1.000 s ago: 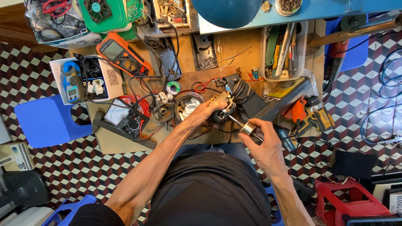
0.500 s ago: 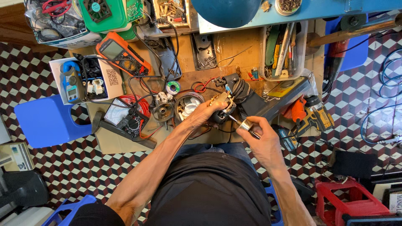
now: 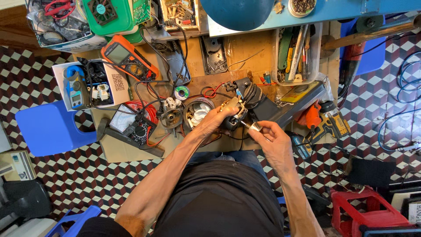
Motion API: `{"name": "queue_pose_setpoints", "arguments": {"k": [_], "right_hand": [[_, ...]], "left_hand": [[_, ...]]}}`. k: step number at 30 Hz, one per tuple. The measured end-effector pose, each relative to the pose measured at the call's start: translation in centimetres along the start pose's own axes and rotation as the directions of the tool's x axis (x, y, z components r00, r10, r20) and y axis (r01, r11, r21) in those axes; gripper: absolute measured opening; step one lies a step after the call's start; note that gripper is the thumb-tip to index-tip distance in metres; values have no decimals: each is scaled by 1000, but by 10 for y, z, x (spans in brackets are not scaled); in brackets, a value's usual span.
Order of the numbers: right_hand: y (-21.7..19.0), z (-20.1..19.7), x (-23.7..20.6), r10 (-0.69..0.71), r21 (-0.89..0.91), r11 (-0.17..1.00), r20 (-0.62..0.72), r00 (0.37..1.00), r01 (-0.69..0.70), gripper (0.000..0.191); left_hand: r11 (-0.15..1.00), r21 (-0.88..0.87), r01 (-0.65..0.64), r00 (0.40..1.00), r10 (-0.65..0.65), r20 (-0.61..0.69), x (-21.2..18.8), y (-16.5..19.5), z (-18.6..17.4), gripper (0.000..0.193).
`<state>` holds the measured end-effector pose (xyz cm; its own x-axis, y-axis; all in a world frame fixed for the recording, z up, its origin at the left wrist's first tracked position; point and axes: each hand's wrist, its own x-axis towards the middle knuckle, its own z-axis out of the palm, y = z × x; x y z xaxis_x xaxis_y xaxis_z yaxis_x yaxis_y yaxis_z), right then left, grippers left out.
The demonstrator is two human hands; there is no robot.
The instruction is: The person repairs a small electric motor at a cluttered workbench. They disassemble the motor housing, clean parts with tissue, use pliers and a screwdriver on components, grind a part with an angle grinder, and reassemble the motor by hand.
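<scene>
In the head view, the left hand [image 3: 218, 117] was clamped around a small black motor assembly [image 3: 234, 115] held over the workbench [image 3: 245, 48] edge. The right hand [image 3: 272, 139], just right of it and slightly nearer the body, pinched a screwdriver [image 3: 253, 127] whose tip touched the assembly. An orange multimeter [image 3: 128, 58] lay well apart, up left.

The left hand [image 3: 218, 118] grips a small black part [image 3: 234, 115] over the cluttered workbench [image 3: 223, 52]. The right hand [image 3: 272, 139] holds a metal tool [image 3: 251, 126] against it.
</scene>
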<state>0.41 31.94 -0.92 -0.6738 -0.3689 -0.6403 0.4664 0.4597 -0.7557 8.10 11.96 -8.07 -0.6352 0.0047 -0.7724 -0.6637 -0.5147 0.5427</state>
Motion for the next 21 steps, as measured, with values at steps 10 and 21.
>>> {"name": "queue_pose_setpoints", "arguments": {"k": [10, 21], "right_hand": [[-16, -1, -4, 77, -42, 996, 8, 997, -77, 41], [-13, -1, -4, 58, -43, 997, 29, 998, -57, 40]], "left_hand": [[996, 84, -9, 1000, 11, -22, 4, -3, -5, 71], [998, 57, -41, 998, 44, -44, 3, -1, -1, 72]]}}
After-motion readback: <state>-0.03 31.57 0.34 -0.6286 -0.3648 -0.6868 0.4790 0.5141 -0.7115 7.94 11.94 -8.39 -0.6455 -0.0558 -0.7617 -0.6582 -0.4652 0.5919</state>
